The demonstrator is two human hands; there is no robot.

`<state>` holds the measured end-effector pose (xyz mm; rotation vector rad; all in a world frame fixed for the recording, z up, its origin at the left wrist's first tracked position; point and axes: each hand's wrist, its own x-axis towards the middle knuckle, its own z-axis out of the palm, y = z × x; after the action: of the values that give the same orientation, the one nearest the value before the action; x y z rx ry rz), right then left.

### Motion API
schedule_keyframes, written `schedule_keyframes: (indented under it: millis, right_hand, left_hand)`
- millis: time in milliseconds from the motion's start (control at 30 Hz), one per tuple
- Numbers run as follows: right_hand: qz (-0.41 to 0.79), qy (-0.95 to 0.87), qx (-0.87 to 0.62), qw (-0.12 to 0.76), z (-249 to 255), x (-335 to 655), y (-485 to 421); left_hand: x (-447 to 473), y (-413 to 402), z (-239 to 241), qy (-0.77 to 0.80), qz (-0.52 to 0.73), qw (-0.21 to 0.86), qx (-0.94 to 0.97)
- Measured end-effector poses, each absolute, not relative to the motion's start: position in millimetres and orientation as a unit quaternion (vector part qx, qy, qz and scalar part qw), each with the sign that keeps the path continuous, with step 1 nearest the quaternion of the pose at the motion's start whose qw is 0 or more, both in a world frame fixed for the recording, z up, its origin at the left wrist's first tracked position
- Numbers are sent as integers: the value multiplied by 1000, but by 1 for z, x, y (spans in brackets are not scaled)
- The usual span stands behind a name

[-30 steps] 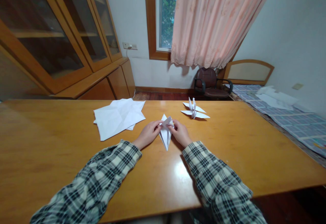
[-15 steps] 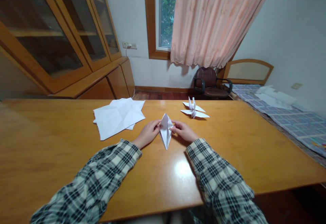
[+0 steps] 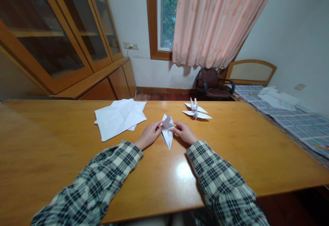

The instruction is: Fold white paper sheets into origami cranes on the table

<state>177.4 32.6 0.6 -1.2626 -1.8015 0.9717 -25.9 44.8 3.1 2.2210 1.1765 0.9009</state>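
A half-folded white paper piece [image 3: 167,133], pointed towards me, lies at the middle of the wooden table [image 3: 51,150]. My left hand [image 3: 150,134] pinches its left edge and my right hand [image 3: 184,132] pinches its right edge, with a flap lifted at the top. A finished white paper crane [image 3: 195,110] stands just beyond my right hand. A loose stack of creased white sheets [image 3: 119,117] lies to the left of my left hand.
A dark office chair [image 3: 214,84] stands beyond the table's far edge under a pink curtain. A bed with a blue patterned cover [image 3: 295,120] and white papers runs along the right. Glass-door wooden cabinets [image 3: 64,37] line the left wall.
My right hand slid from on top of the paper to its right edge. The upper flap lay flat half a second ago and is now raised again.
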Motion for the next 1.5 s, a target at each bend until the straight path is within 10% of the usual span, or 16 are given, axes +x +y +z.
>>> schedule_keyframes:
  millis: [400, 800, 1500]
  right_hand:
    - [233, -727, -546, 346, -2, 169, 32]
    - [525, -630, -387, 420, -3, 192, 37]
    - [496, -614, -431, 438, -1, 188, 37]
  left_hand:
    - [-25, 45, 2, 429, 329, 229, 810]
    - [-26, 44, 3, 423, 330, 240, 809]
    - [-24, 44, 4, 436, 323, 231, 808]
